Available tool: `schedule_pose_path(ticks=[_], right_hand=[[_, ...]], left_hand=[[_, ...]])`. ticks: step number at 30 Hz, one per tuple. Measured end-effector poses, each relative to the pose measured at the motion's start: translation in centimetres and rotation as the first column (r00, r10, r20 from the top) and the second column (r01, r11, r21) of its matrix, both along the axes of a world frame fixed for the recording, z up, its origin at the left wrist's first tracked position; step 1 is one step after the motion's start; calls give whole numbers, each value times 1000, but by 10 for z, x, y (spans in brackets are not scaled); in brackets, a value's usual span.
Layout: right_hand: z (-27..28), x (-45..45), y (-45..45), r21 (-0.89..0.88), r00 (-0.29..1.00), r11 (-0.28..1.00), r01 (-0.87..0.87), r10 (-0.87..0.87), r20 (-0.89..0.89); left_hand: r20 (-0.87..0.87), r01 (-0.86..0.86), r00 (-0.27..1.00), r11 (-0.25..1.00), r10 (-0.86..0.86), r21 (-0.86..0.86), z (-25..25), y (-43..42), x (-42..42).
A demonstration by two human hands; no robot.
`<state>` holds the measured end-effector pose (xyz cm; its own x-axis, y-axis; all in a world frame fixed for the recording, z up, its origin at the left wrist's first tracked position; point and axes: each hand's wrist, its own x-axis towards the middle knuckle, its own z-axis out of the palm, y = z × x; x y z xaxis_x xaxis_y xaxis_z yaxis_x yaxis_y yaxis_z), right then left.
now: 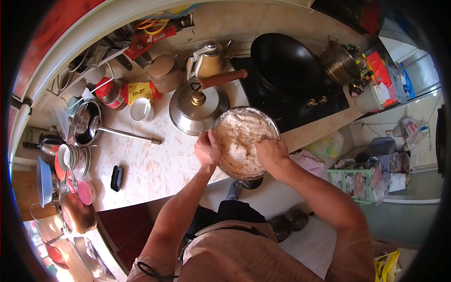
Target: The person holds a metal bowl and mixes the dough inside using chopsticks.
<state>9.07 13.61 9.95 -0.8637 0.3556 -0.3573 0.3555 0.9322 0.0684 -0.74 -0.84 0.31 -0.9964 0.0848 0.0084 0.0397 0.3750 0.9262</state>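
A round metal bowl (274, 123) with floury, lumpy dough (237, 148) is held at the counter's front edge. My left hand (208, 149) grips the bowl's left rim, thumb on the upper side. My right hand (271, 153) is curled closed over the right part of the bowl, its fingers down at the dough. What it holds, if anything, is hidden by the fingers. Just behind the bowl is a steel pan lid (185, 110) with a brass-coloured knob, and a brown handle lies across its top.
A black wok (286, 63) sits on the black cooktop (291, 115) at the back right. A kettle (210, 61), a white cup (141, 111), a steel ladle (129, 135) and a small black object (116, 178) are on the counter. Stacked bowls (77, 162) stand far left.
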Motion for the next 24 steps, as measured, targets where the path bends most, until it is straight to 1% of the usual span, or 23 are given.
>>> schedule_pose_path(ticks=[1, 3, 6, 7, 9, 11, 12, 13, 14, 16, 18, 20, 22, 23, 24], right_hand=[[-2, 6, -3, -1, 1000, 1000, -1, 1, -1], [-2, 16, -6, 74, 995, 994, -76, 71, 77], [10, 18, -2, 108, 995, 990, -86, 81, 55], [20, 15, -3, 102, 995, 991, -88, 83, 52], [42, 6, 3, 32, 997, 999, -6, 3, 76], [46, -4, 17, -1, 998, 1000, -22, 22, 64], [47, -12, 22, -35, 998, 999, -41, 43, 49], [47, -22, 22, -70, 991, 998, -5, 14, 132], [45, -31, 20, -71, 991, 997, -5, 15, 133], [35, -43, 14, -138, 983, 988, -63, 85, 165], [15, -55, -4, -120, 978, 990, -77, 98, 186], [11, -56, -3, -91, 973, 992, -91, 108, 204], [45, -48, 1, -85, 965, 979, -183, 196, 177], [57, -47, 4, -46, 968, 990, -130, 137, 212], [64, -48, 7, -45, 967, 990, -134, 141, 214]], left_hand=[[9, -4, 1000, 1000, 4, 6, -2, 0, 0], [21, -8, 1000, 1000, 8, 13, -3, 1, 0], [-22, -3, 1000, 1000, 4, 11, -2, 2, -3], [-24, -20, 1000, 999, 21, 29, -4, 2, -1], [-23, -33, 999, 998, 34, 50, -4, 2, -1], [22, 18, 1000, 999, -17, -38, 1, -1, -1], [23, 17, 1000, 999, -16, -41, -1, -1, -2], [13, 13, 1000, 1000, -13, -5, -4, 0, -1], [3, 8, 1000, 999, -8, 34, -8, 0, -2], [-9, 10, 1000, 1000, -9, 25, -8, 1, -3], [-25, 8, 1000, 1000, -7, 15, -6, -2, -2], [24, -6, 1000, 1000, 5, 24, -3, 1, -2], [36, -14, 999, 1000, 14, 4, -6, 0, -2], [42, -15, 999, 1000, 16, -20, -7, 0, -2], [45, -19, 999, 1000, 20, -19, -6, -1, -2]])
